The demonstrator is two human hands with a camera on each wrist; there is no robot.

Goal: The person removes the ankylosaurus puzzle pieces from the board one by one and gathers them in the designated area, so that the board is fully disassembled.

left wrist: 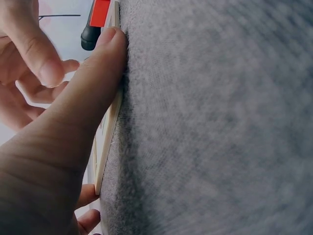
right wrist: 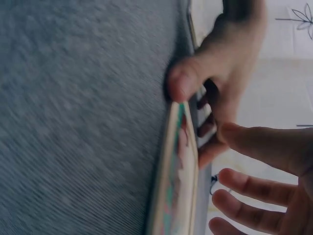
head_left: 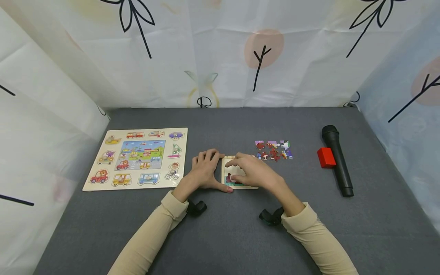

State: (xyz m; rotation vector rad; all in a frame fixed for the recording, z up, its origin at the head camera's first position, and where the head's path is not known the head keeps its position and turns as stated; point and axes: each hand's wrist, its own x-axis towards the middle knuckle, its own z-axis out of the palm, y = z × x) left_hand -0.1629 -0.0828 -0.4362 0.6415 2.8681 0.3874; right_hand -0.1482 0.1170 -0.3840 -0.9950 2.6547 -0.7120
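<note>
A small wooden puzzle tray [head_left: 245, 187] with a picture inside lies flat at the middle of the table. My left hand [head_left: 206, 172] holds its left side, thumb at the near edge and fingers toward the far left corner. Over the tray hovers my right hand [head_left: 254, 170], its fingers loosely bent and apart with nothing between them, as the right wrist view shows. That hand covers much of the tray's right part in the head view. Several loose jigsaw pieces [head_left: 274, 153], red and purple, lie in rows just beyond the tray to the right.
To the left lies a large picture board [head_left: 182, 152] with vehicle pieces. A black microphone [head_left: 338, 164] lies at the right, with a red block [head_left: 325, 157] against its left side. Patterned white cloth [head_left: 220, 46] hangs behind the grey table [head_left: 220, 240] and along both sides.
</note>
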